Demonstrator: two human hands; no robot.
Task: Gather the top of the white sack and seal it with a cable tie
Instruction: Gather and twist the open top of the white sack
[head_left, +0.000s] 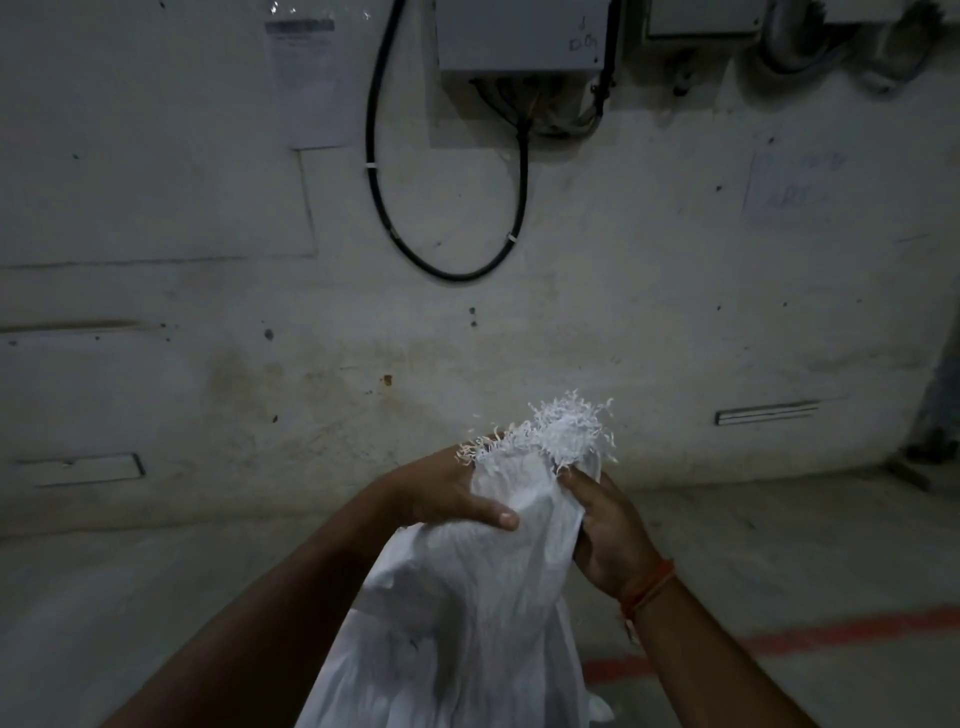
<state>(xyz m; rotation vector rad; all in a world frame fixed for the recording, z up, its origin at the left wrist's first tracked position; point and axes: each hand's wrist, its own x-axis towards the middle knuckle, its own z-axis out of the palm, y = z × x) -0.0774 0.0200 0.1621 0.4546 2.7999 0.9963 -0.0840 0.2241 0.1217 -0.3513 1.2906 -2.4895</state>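
We read the scene from left to right. Our left hand (447, 499) wraps the neck of the white sack (467, 597) from the left. The thumb lies across the front of the cloth and the fingers pass behind it, out of view. This grip is closed on the sack just below its frayed top edge (550, 436).

The sack hangs between both hands. Its gathered neck is at the level of the hands and its body drops toward the floor (156, 597) and out of the bottom of the view. The frayed edge stands above both grips.

Our right hand (608, 530) pinches the right side of the neck, with the thumb on the front and the fingers curled behind. This grip is also closed on the cloth. An orange thread band (649, 587) sits on that wrist.

We judge the sack to be a thin woven material: soft, light at the top, and somewhat slippery. It creases easily and holds no shape of its own. The loose strands at the edge give no purchase. We take hold below the fray, where the pleats bunch tight.

No cable tie is visible. The neck is partly gathered and not yet sealed.
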